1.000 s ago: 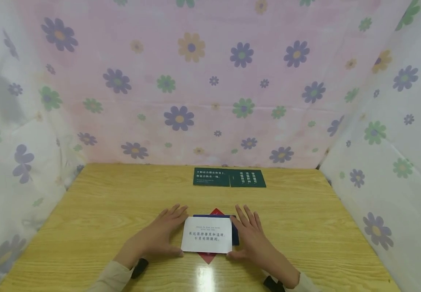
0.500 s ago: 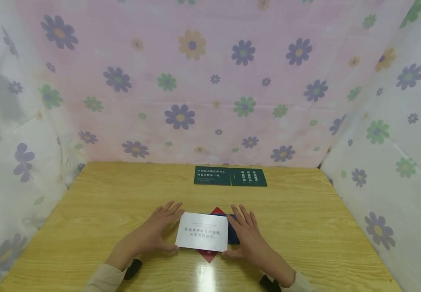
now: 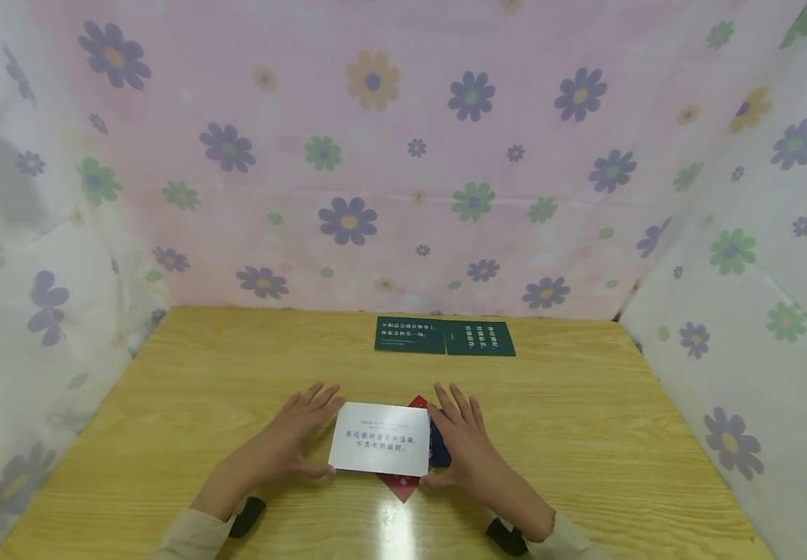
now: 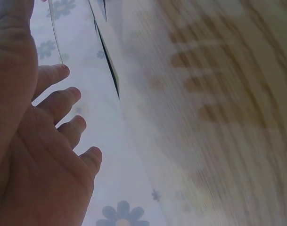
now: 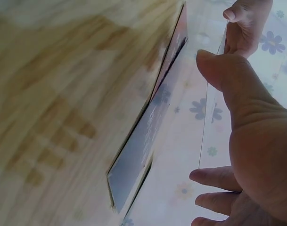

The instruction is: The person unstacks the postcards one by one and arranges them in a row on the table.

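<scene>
A white card (image 3: 379,440) printed with Chinese text is held level between the two hands in the head view. The left hand (image 3: 277,447) grips its left corners with thumb and index finger. At the right corners, the right hand (image 3: 469,459) does the same, other fingers spread. In the right wrist view, the white card (image 5: 205,122) shows as a thin edge, raised apart from the stack on the table. A dark blue card (image 3: 438,446) and a red card (image 3: 400,487), set diagonally, lie beneath and are partly covered.
Two dark green cards (image 3: 410,335) with white text lie side by side near the table's back edge. The wood-grain table (image 3: 200,389) is enclosed by flowered cloth (image 3: 277,179) at the back and both sides.
Both hands have carried the white card a little to the left and slightly away from the body. The blue and red cards stay in place on the table.
</scene>
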{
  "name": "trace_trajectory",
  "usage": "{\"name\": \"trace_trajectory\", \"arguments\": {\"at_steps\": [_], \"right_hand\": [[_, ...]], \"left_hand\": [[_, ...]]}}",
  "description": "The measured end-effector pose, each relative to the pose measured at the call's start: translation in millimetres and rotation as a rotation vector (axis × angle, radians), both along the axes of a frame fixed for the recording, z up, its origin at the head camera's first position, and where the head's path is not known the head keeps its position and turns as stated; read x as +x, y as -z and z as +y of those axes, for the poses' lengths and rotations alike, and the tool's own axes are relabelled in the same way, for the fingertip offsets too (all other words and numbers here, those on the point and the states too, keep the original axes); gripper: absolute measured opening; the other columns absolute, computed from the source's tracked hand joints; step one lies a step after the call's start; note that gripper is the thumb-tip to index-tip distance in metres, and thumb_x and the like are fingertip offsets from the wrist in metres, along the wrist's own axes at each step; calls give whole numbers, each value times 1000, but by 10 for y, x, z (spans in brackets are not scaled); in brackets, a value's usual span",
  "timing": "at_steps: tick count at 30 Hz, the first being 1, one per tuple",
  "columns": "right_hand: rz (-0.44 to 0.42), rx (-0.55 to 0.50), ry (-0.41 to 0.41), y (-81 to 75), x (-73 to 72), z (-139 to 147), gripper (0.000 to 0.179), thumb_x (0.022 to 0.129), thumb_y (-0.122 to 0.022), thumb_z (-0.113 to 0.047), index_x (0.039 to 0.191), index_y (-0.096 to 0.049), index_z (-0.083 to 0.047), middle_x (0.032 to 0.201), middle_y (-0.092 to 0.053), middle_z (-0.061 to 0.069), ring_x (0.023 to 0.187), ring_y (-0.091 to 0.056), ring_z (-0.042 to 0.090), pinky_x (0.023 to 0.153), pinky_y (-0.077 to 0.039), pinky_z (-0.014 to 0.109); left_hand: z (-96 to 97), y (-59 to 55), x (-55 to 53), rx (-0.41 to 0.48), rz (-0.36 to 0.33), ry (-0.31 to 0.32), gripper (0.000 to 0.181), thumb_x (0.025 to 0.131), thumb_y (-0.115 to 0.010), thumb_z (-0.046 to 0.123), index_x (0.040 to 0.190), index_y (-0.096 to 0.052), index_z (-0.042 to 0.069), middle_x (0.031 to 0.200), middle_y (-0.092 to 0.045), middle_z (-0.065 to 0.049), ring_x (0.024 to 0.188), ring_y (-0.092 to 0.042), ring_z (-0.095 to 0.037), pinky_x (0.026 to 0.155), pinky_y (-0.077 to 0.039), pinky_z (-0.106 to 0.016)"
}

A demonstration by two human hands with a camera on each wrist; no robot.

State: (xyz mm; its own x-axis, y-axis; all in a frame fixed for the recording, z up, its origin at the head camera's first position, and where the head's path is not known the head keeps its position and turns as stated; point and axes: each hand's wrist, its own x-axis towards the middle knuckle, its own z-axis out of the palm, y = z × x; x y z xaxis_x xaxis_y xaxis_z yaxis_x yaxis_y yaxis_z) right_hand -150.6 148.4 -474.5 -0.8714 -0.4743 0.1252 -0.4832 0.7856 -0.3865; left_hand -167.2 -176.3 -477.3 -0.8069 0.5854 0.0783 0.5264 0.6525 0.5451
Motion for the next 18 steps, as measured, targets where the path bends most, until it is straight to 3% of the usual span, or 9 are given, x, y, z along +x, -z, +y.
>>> {"name": "trace_trajectory", "arguments": {"at_steps": [8,18], "right_hand": [[-8,13,8,-6,-37,-67,104,65,-96,-38,148,-48,2,165,-28,23,153,-17,47,121,-14,69],[-29,6,-6,-32,-41,-118,103,66,-96,-40,148,-49,2,164,-28,23,153,-17,47,121,-13,70]], "left_hand": [[-39,-33,-9,-25,44,-8,102,74,-91,26,155,-37,-3,163,-30,-24,151,-19,-52,119,-14,-71],[-84,-46,36,-13,31,-34,101,73,-91,25,154,-38,-3,162,-32,-24,150,-20,-53,118,-14,-72]]}}
